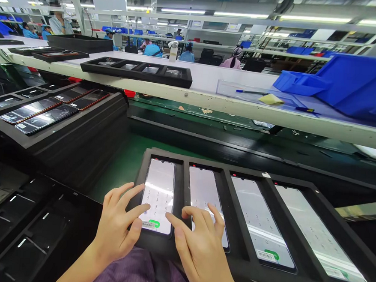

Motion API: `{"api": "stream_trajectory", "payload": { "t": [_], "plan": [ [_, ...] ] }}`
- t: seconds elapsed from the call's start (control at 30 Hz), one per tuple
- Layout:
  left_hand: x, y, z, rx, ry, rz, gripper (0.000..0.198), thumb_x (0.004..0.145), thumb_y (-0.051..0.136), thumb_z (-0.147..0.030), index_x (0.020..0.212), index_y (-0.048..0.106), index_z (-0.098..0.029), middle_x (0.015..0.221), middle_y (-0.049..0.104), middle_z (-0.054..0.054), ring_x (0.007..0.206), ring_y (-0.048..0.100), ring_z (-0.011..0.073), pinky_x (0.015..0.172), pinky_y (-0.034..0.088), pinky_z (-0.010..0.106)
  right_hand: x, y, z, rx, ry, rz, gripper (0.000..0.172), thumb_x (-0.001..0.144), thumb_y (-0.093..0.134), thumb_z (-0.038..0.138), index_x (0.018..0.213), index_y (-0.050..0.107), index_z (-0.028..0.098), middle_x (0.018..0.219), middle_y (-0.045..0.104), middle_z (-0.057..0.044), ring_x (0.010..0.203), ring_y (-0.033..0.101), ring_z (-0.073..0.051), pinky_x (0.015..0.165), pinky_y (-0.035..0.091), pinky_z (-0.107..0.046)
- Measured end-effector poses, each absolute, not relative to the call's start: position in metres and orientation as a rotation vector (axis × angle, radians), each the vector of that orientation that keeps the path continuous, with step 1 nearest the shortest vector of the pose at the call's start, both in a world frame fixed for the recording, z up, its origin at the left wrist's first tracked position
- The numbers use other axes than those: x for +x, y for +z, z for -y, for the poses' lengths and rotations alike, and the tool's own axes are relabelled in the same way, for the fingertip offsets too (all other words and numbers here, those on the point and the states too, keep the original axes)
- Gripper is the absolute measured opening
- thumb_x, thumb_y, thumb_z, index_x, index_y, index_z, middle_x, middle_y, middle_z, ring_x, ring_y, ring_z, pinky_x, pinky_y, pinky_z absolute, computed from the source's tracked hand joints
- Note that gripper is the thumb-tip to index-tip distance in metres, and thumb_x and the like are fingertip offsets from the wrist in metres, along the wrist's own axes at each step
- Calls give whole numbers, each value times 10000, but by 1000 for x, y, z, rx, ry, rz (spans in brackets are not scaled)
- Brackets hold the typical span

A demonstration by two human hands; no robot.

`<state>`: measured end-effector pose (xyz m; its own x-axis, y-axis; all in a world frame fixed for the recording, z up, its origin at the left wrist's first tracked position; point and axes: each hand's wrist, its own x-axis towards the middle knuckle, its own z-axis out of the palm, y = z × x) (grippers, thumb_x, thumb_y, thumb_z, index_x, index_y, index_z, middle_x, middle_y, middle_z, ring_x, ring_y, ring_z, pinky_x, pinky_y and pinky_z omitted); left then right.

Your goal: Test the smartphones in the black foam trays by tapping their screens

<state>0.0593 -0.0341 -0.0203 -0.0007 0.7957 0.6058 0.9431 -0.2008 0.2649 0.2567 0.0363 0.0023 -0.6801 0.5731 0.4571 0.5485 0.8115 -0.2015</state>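
Observation:
Several lit smartphones lie in the slots of a black foam tray [180, 187] in front of me, each showing a number keypad. My left hand [120, 215] is at the leftmost smartphone [161, 178], its index fingertip over the keypad's left column and its other fingers apart. From the other side, my right hand [200, 236] points its index finger at the same keypad's right column, near the 9. Its remaining fingers hang over the second smartphone [201, 180] and hide part of that screen. Neither hand grips anything. A barcode sticker [148, 224] lies along the first phone's lower edge.
At left, a stack of black trays [75, 137] carries dark phones [48, 118]. A white shelf [205, 75] crosses above, bearing another black tray [136, 71], a bottle [173, 52] and blue bins [349, 83]. More trays [23, 232] lie low at left. People sit farther back.

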Motion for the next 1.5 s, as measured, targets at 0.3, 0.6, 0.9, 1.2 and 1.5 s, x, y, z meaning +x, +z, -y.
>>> {"api": "stream_trajectory", "payload": {
  "t": [0.3, 0.6, 0.9, 1.2, 1.5],
  "plan": [
    [60, -17, 36, -2068, -939, 1843, 316, 859, 365, -220, 845, 679, -250, 1225, 559, 63, 1181, 403, 283, 880, 294, 451, 257, 2, -34, -841, 45, 2510, 326, 892, 394, 196, 1135, 575, 315, 937, 574, -12, 939, 545, -157, 1037, 216, -461],
    [62, -16, 33, -1984, -971, 1873, 351, 884, 323, -229, 1006, 652, -214, 1230, 544, 106, 1173, 418, 275, 877, 317, 446, 245, 3, -29, -913, 55, 2513, 331, 919, 339, 243, 1125, 587, 320, 949, 580, -29, 935, 554, -177, 996, 292, -515],
    [66, -13, 32, -1945, -954, 2033, 378, 889, 332, -230, 912, 707, -272, 1258, 561, 78, 1193, 423, 291, 881, 318, 472, 246, 1, -31, -920, 52, 2463, 318, 921, 343, 296, 1111, 595, 339, 1015, 571, -37, 1002, 521, -206, 1005, 268, -513],
    [68, -12, 33, -1872, -1084, 1935, 375, 885, 347, -241, 872, 721, -268, 1168, 625, 71, 1122, 495, 271, 853, 338, 446, 246, -2, -29, -992, 91, 2405, 336, 924, 323, 278, 936, 656, 321, 968, 574, -31, 968, 531, -206, 1008, 266, -529],
    [72, -11, 31, -1829, -1126, 1929, 337, 876, 412, -237, 741, 721, -251, 1077, 683, 57, 1038, 547, 265, 815, 343, 428, 245, 0, -28, -983, 73, 2418, 302, 918, 340, 278, 954, 637, 315, 943, 574, -23, 940, 540, -203, 994, 263, -523]
  ]
}}
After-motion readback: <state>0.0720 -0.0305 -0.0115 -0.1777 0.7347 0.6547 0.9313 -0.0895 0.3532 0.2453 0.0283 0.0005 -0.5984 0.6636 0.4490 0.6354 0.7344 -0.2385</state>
